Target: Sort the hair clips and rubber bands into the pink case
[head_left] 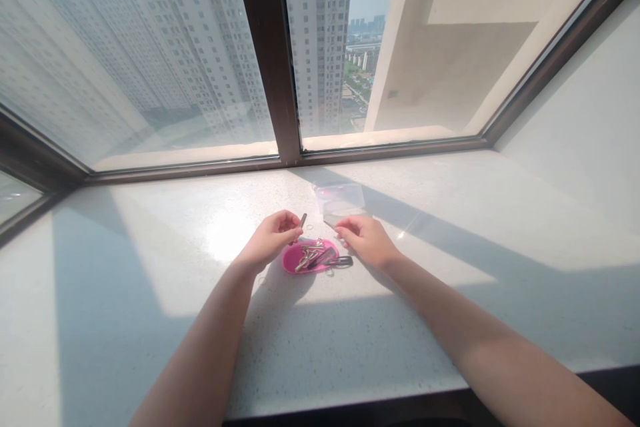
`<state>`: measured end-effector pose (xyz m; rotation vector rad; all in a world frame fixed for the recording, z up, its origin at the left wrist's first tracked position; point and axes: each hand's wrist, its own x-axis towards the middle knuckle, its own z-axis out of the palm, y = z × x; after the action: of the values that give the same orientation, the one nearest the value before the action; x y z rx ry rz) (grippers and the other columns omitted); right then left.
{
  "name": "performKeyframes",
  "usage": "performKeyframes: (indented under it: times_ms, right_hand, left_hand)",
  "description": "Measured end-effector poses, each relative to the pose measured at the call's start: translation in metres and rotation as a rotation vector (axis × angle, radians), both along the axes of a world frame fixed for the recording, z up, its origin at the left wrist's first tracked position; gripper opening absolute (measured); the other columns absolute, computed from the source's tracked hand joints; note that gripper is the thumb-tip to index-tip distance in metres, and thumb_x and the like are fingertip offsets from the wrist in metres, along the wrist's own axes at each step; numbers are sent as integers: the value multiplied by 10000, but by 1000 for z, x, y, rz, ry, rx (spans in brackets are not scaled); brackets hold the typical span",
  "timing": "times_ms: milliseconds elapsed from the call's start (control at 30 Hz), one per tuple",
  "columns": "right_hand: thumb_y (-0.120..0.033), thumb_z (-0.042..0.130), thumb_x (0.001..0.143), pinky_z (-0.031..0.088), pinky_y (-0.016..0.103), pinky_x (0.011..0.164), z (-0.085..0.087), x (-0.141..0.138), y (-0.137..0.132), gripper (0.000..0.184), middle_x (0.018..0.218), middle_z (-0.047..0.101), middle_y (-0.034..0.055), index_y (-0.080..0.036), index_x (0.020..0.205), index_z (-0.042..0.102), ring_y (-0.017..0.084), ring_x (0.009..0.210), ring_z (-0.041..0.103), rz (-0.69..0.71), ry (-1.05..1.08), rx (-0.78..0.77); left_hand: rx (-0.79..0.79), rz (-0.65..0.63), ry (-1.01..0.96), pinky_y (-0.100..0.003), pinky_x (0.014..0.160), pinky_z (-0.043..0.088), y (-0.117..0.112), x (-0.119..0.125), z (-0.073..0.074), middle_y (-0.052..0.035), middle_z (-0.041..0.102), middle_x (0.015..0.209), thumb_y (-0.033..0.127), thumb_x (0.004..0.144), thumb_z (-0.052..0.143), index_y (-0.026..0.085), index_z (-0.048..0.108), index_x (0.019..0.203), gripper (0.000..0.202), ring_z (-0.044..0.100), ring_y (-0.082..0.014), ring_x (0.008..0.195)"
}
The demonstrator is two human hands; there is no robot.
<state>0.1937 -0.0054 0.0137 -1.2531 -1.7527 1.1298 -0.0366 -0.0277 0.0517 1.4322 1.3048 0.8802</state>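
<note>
My left hand point(281, 232) pinches a small, narrow metallic clip point(303, 220) that points upward, above the left side of a pink oval dish point(285, 261). Across from it, my right hand point(364, 237) is closed on a thin, slender piece point(329, 224) between thumb and fingertips; its exact kind is too small to tell. Several metallic clips point(311, 255) lie heaped in the dish. A dark, looped clip point(342, 261) rests across its right rim and sticks out. Both hands are apart from each other.
Behind the dish lies a clear plastic box point(340, 197) on the pale speckled windowsill point(350, 360). Small rings point(263, 279) are scattered around the dish. A brown window frame point(289, 147) bounds the far side, and a white wall point(590, 127) stands at right.
</note>
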Motion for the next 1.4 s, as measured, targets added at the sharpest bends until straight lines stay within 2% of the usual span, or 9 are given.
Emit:
performKeyframes:
  times_ms: [233,400,567,667,733,833,967,1167,1400]
  right_hand:
    - [-329,493,886,468,209,441,4,0,-1,216,764,686,50,-175,930,638,132,572,618,-5,63,-3]
    - [-319,460,891,448,214,433,3,2,1,202,806,678,50,-179,865,604,135,580,600,-4,22,-11]
    - [-295,452,892,451,252,548,1,4,4,202,728,635,25,-175,797,584,134,607,558,0,-12,90]
    - [-307,469,888,432,255,557,1,4,5,204,692,599,10,-184,767,576,141,625,534,-12,-36,149]
    - [-339,484,886,423,246,531,1,2,5,203,672,574,-3,-191,775,569,130,593,514,-18,28,84]
    - [-379,532,862,428,237,498,1,-1,4,202,682,568,-6,-189,806,571,104,530,489,-35,225,-117]
    - [-354,618,800,494,257,576,3,-3,4,186,790,607,28,-176,848,598,108,602,556,-44,435,-270]
    - [-265,703,720,519,286,672,4,0,4,172,814,631,41,-160,838,635,136,701,597,-3,443,-278]
    - [-266,720,715,506,290,653,2,0,3,188,751,638,31,-145,839,649,150,705,618,38,398,-228]
  left_hand:
    - [-44,-54,98,-292,643,445,-2,-3,-1,-66,673,795,331,769,636,138,684,942,263,594,-169,704]
    - [68,34,243,-256,564,382,-1,-5,0,-19,624,671,327,757,639,168,651,746,159,536,-138,608]
    - [29,67,172,-232,504,357,-2,-4,3,13,569,591,316,745,649,180,578,695,160,515,-118,540]
    - [-2,63,129,-232,489,388,-2,-2,2,10,580,603,292,718,685,175,565,672,174,541,-115,531]
    - [-22,76,88,-249,510,442,-1,0,1,0,598,619,265,709,701,167,575,676,163,571,-119,536]
    - [-63,125,-4,-303,613,534,0,3,-1,-26,637,680,209,703,713,148,607,740,128,651,-154,622]
    - [-85,138,-96,-338,696,568,0,6,-3,-51,666,757,223,753,685,133,631,820,125,693,-181,707]
    - [-1,91,86,-250,522,477,-2,6,1,-28,656,721,280,779,656,150,645,810,134,628,-136,586]
    - [41,93,-34,-300,664,522,-1,9,-3,-42,654,745,273,771,659,144,633,813,138,667,-174,708]
